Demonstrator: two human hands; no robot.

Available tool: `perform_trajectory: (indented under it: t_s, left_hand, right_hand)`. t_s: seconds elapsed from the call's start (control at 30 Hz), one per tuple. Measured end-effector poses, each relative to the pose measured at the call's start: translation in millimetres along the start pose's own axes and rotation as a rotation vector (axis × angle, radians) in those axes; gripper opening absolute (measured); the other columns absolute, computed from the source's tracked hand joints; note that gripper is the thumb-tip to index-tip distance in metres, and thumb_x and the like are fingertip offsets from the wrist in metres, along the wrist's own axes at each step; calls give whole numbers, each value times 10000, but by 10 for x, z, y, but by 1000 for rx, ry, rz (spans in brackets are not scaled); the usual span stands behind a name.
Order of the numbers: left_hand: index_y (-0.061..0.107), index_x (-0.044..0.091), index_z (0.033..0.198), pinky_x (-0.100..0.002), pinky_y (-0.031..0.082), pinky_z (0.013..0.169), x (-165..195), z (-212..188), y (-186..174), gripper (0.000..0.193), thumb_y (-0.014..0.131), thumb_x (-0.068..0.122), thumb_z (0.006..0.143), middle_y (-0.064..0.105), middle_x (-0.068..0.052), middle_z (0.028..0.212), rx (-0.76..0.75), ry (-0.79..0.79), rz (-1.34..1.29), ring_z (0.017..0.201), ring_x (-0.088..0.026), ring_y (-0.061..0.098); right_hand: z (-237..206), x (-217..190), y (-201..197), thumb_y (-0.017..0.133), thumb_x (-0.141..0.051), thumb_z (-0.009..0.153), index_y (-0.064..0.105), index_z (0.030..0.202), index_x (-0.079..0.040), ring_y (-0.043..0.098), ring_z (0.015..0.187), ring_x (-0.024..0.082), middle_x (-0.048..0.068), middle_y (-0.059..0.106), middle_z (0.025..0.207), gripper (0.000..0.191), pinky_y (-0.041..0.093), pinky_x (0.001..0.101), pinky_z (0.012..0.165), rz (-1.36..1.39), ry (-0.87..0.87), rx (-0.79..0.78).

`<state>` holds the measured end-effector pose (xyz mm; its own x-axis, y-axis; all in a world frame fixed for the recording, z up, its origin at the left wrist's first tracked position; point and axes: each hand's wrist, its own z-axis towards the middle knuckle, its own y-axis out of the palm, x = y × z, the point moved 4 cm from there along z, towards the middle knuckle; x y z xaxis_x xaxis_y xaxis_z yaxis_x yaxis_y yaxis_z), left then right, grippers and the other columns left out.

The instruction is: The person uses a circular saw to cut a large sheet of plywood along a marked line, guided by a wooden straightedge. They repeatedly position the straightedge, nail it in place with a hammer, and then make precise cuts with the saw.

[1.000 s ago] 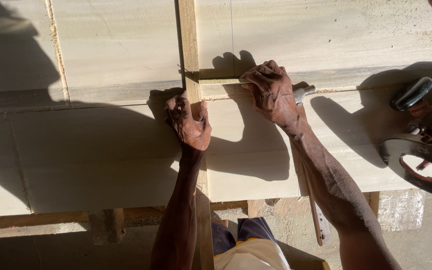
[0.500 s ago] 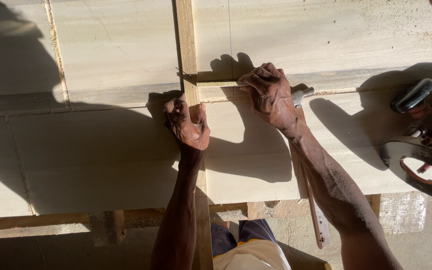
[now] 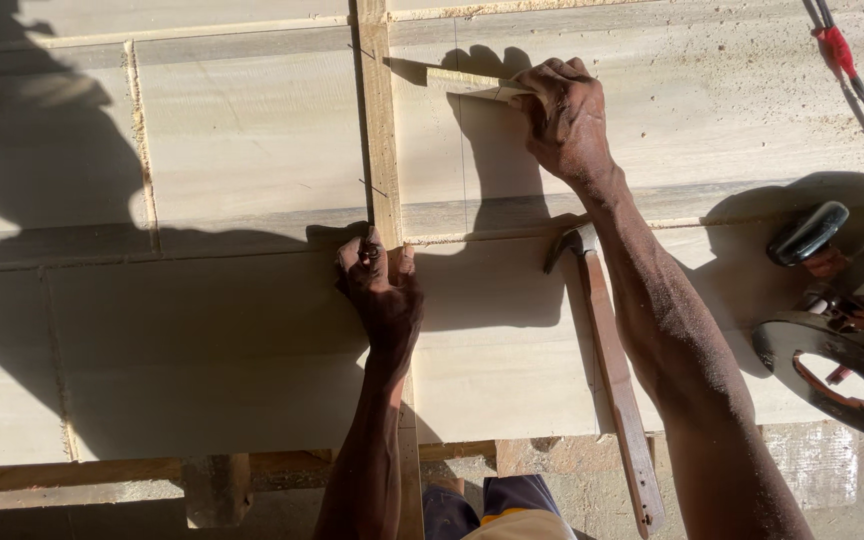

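Right now the left hand presses fingers down on the narrow wooden strip, a straightedge running up across the pale boards. Judging by looks, the strip is light, stiff and apt to slide, so pinning it flat near its middle seems wise. Right of the strip, the right hand is closed around a flat pencil, its tip just beside the strip's edge. Further right, a hammer lies on the boards, then a circular saw with red-taped cord. No labels or packages show.
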<state>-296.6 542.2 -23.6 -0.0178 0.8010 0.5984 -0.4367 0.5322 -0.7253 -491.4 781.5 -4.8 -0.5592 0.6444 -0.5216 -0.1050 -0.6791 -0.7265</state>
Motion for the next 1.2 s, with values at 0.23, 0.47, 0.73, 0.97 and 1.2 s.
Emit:
perform_trajectory:
  t_s: [0.23,0.47,0.73,0.97,1.2]
  left_hand:
    - [620,-73,1327,-485,383,1028,45,33,-1,454,699,240,1009,554,-183,1171,-17,-40,35,1133,-325,512]
    - [615,-86,1328,-476,404,1014,-5,23,29,468,690,263,1026,550,-195,1170,-9,-45,-5,1130,-322,522]
    - [616,-92,1309,-511,388,1037,13,46,14,466,668,263,1011,547,-230,1215,-52,-67,38,1168,-358,517]
    - [618,-91,1304,-526,384,1046,14,46,11,470,646,280,1018,545,-234,1220,-70,-83,58,1175,-369,508]
    - [602,-62,1315,-533,374,1039,-15,39,31,457,646,281,1015,536,-232,1217,-93,-79,57,1179,-369,506]
  right_hand:
    - [456,367,337,699,98,847,727,1083,6,693,959,275,148,735,1074,254,509,430,951,-24,-166,-30]
    - [547,293,407,731,82,896,730,1110,-23,699,938,244,126,750,1064,238,490,427,945,-34,-211,-83]
    - [601,201,371,728,83,880,731,1109,-27,705,910,247,118,756,1038,254,489,417,920,-27,-191,-80]
    - [593,225,387,739,66,898,730,1080,-47,710,928,240,98,764,1055,215,484,412,923,-44,-199,-94]
    - [582,255,397,736,53,818,736,1059,-47,701,922,256,104,760,1051,261,481,409,906,-96,-202,-104]
